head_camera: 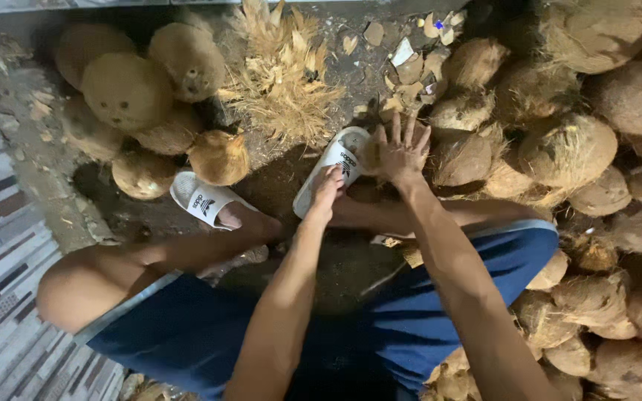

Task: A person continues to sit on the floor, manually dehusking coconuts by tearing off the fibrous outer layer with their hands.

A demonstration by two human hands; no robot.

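A cluster of husked coconuts [124,93], pale and round, lies well to the left of the person's white slide sandals, with one smaller brown coconut [219,157] just beside the left sandal [203,199]. Above and between the two sandals sits a heap of dry coconut husk fibre [284,74]. The person squats in blue shorts [209,334], both feet on dark ground. The left hand [326,189] rests low against the inner edge of the right sandal [334,165], fingers curled loosely together; whether it grips anything cannot be told. Just right of that sandal's toe, the right hand [399,152] is spread with fingers fanned apart, its palm pressed onto a small fibrous coconut [371,156] that is mostly hidden beneath it. Broken shell pieces [410,67] are scattered above the right hand. Right of the right sandal, a large pile of unhusked, hairy coconuts [574,156] fills the frame to its edge.
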